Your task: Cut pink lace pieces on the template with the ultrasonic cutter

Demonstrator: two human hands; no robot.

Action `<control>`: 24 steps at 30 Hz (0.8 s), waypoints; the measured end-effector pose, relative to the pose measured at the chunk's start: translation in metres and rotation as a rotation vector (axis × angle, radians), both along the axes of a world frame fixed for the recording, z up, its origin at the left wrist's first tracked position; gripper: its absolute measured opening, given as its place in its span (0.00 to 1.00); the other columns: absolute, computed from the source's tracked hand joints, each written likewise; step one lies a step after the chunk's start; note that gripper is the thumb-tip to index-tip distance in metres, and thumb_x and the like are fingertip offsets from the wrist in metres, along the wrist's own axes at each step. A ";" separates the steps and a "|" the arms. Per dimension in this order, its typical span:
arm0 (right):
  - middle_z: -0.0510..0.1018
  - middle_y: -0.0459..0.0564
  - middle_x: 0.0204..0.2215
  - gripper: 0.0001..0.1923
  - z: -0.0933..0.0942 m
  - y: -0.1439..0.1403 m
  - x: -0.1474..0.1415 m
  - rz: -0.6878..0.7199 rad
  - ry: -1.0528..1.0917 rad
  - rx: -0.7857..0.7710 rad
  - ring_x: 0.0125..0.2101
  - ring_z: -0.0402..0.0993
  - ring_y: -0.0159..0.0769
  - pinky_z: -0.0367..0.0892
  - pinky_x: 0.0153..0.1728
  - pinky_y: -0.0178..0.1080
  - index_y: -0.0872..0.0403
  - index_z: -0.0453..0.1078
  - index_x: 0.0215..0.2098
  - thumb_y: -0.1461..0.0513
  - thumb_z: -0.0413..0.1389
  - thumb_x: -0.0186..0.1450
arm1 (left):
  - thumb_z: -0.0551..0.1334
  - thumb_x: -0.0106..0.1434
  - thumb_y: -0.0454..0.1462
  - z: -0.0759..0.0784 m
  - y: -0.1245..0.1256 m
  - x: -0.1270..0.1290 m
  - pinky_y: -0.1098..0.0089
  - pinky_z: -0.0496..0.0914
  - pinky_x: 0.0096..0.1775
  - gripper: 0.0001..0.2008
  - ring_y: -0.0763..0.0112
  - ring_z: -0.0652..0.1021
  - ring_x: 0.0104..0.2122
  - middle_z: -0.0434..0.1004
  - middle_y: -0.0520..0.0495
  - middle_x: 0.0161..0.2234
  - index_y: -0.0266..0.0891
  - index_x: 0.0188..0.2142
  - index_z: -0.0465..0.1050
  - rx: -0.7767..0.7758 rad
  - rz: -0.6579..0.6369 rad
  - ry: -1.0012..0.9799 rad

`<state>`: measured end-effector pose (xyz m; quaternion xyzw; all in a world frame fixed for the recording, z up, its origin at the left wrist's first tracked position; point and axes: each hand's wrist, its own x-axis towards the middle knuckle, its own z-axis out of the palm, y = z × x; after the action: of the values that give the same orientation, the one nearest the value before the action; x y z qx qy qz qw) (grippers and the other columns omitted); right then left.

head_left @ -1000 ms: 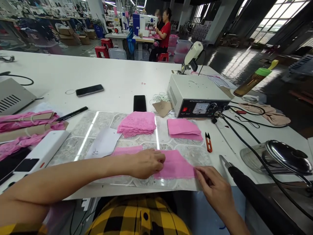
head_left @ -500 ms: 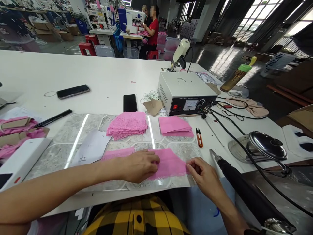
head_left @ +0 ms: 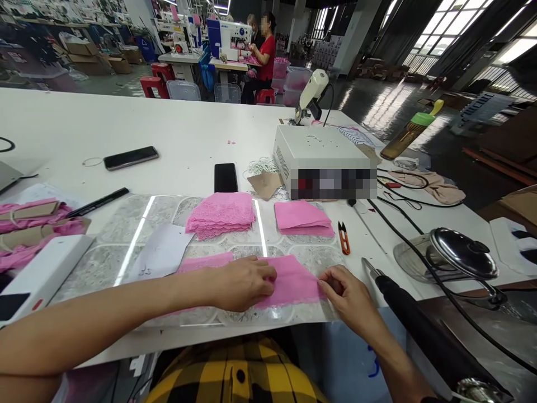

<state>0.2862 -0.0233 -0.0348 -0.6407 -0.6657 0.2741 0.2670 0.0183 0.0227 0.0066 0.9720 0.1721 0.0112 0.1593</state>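
A flat pink fabric piece (head_left: 291,280) lies near the table's front edge, on a clear patterned mat (head_left: 163,210). My left hand (head_left: 247,284) rests on its left part with fingers curled down against the cloth. At the right corner, my right hand (head_left: 350,296) pinches the fabric's edge between thumb and forefinger. A second strip of pink fabric (head_left: 205,261) shows partly beneath my left forearm. Behind my hands are a stack of pink lace pieces (head_left: 221,215) and a smaller pile of smooth pink pieces (head_left: 302,218).
Orange thread snips (head_left: 344,239) and a black-handled tool with a metal tip (head_left: 403,313) lie to the right. A grey control box (head_left: 323,148) with cables stands behind. Phones (head_left: 225,178), paper (head_left: 161,252) and pink bundles (head_left: 37,229) are about. A person in red (head_left: 265,53) sits beyond the table.
The view has shifted slightly, so the table's things appear a little further right. Both hands stay in nearly the same place on the pink fabric.
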 end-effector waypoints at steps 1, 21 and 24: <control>0.69 0.44 0.23 0.10 0.001 0.000 0.000 -0.005 0.028 -0.018 0.22 0.62 0.31 0.61 0.26 0.35 0.51 0.68 0.24 0.55 0.54 0.60 | 0.60 0.63 0.30 0.000 0.000 0.000 0.67 0.67 0.41 0.06 0.67 0.76 0.36 0.76 0.44 0.44 0.36 0.29 0.73 0.002 -0.002 -0.010; 0.72 0.44 0.20 0.25 0.004 0.006 -0.011 -0.157 0.529 -0.312 0.16 0.59 0.25 0.54 0.13 0.31 0.55 0.70 0.31 0.46 0.66 0.46 | 0.60 0.61 0.29 -0.005 -0.003 0.070 0.74 0.59 0.26 0.09 0.73 0.70 0.23 0.74 0.49 0.22 0.33 0.25 0.76 -0.493 0.389 -0.139; 0.71 0.43 0.19 0.26 0.000 0.006 -0.013 -0.162 0.565 -0.320 0.15 0.58 0.25 0.53 0.12 0.31 0.55 0.69 0.30 0.44 0.66 0.46 | 0.64 0.59 0.34 -0.014 -0.003 0.079 0.75 0.59 0.24 0.06 0.74 0.71 0.23 0.75 0.50 0.22 0.33 0.28 0.78 -0.594 0.478 -0.170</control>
<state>0.2731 -0.0175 -0.0349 -0.6239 -0.4606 0.5200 0.3580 0.0968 0.0201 -0.0078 0.8117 0.3757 0.0780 0.4404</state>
